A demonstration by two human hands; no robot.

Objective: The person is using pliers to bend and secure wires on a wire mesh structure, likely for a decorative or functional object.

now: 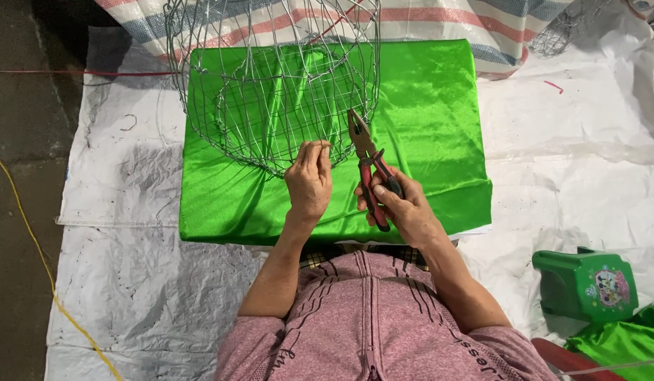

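Note:
A round wire-mesh cage [270, 92] lies on a low table draped in shiny green cloth [439, 106]. My left hand [309, 180] pinches the cage's near rim wire with fingers closed on it. My right hand [404, 208] grips the red-and-black handles of pliers [365, 159], whose metal jaws point up toward the cage's right side, close to the mesh.
White plastic sheeting [581, 183] covers the floor around the table. A small green plastic stool [588, 282] stands at the lower right with more green cloth beside it. A striped tarp [482, 21] lies behind the table. A yellow cord [31, 240] runs along the left floor.

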